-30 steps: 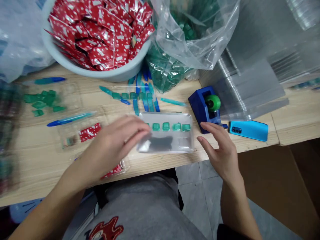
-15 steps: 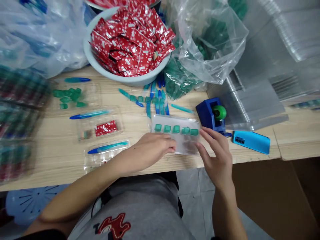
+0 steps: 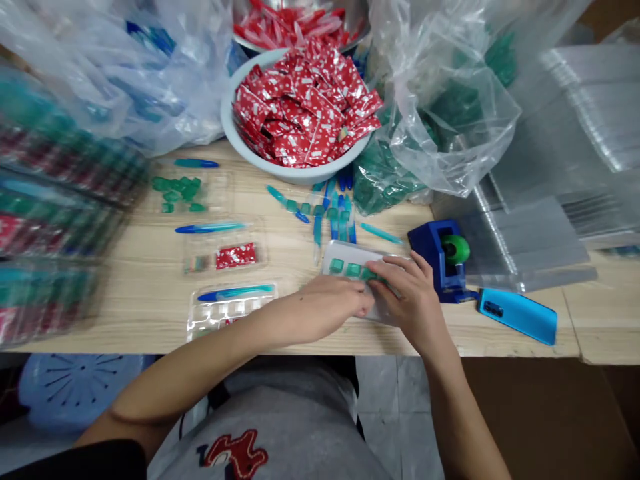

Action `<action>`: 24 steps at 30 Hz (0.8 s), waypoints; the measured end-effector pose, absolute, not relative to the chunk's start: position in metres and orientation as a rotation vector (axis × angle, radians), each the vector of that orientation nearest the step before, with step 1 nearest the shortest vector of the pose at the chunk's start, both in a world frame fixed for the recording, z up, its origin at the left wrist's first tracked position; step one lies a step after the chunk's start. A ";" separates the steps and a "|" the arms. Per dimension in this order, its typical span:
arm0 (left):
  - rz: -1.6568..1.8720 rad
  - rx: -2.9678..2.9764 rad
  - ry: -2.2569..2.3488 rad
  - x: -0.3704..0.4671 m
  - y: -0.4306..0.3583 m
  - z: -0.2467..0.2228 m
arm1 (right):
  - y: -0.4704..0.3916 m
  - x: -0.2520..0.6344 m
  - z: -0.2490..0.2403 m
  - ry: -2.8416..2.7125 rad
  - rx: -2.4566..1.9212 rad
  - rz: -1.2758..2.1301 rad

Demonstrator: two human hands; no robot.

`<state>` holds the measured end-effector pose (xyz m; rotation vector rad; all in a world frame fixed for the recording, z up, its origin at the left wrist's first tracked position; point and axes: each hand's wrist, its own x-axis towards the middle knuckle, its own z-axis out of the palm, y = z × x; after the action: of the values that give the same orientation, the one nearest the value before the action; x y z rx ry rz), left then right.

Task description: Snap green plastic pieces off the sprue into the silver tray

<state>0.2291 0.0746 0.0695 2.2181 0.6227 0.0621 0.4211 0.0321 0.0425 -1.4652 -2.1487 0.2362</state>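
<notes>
Pale wood surface (image 3: pixel 135 267), seen from above, carries the lot. Big clear bag (image 3: pixel 465 147) at the back, crumpled, with dark green stuff in it. Just left of it, light-blue tub (image 3: pixel 297 175), heaped with red packets (image 3: pixel 307 110), white specks on them.

Right hand (image 3: pixel 407 287): fingers spread a bit, reaching across the tray, index and thumb tips by a green piece; can't tell if it's pinched. Left hand (image 3: pixel 333 307): fingers curled together at the tray's near side; can't tell if they grip.

Tray (image 3: pixel 360 255): near the front edge of the surface, left of the tape dispenser. Shallow, greyish, smooth, rounded corners, slightly slanted, right part and near side mostly hidden by the hands.

Blue tape dispenser (image 3: pixel 437 263) just beyond the right hand, bright green roll. Bright blue phone (image 3: pixel 520 317) next to it, camera side up.

Smallest: green blocks (image 3: pixel 353 270), see-through, squarish, spaced in a row along the tray's far side. Three show; the third partly covered by fingers.
</notes>
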 end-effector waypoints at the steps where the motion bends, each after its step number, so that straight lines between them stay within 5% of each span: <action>1: 0.045 2.203 0.611 0.229 0.077 0.070 | 0.031 0.421 0.044 -2.152 -1.453 0.229; 17: 0.104 2.747 0.683 0.268 0.039 0.083 | -0.053 0.433 0.048 -1.221 -1.859 0.256; 24: 1.084 2.825 0.581 0.240 0.014 0.083 | -0.059 0.410 0.063 -0.728 -1.572 1.059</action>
<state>0.2404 0.0139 0.0834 2.8254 0.5813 1.0838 0.4103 -0.0594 0.0632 -1.5722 -0.7277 1.0590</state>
